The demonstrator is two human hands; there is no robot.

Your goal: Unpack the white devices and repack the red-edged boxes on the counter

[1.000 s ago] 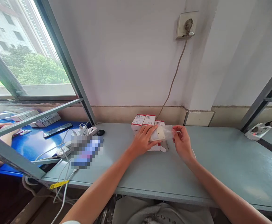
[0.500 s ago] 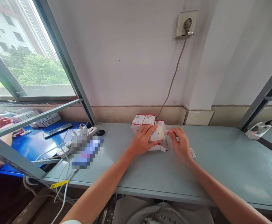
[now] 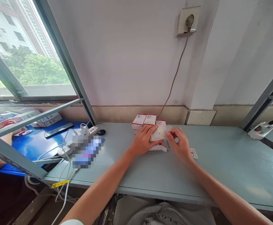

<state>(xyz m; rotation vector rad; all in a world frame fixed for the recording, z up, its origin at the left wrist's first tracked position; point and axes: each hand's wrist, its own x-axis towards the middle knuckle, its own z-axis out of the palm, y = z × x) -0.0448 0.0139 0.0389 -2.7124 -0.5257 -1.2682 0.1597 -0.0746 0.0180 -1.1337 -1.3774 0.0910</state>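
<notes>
In the middle of the head view, my left hand point(image 3: 143, 140) is wrapped round a small white block-shaped device point(image 3: 160, 132), whose exact kind I cannot make out. A thin clear plastic bag point(image 3: 167, 128) lies around its right part. My right hand point(image 3: 180, 144) pinches the edge of that bag between thumb and fingers. Just behind and below the device, small white boxes with red edges point(image 3: 150, 118) stand together, partly hidden by my hands. One white box point(image 3: 158, 147) below has a flap sticking out. A small card printed with a dark pattern point(image 3: 193, 153) lies beside my right wrist.
A phone-like blurred object point(image 3: 87, 153), white power strips point(image 3: 92, 131) and cables lie at left, with a round black object point(image 3: 101, 132) near. Another person's hand point(image 3: 4, 125) rests by the blue table point(image 3: 33, 145). A white device point(image 3: 261, 130) sits far right.
My right hand has moved slightly left, closer to the device. The clear bag's stretched end has drawn in and covers more of the device's right side. The other person's hand has shifted.
</notes>
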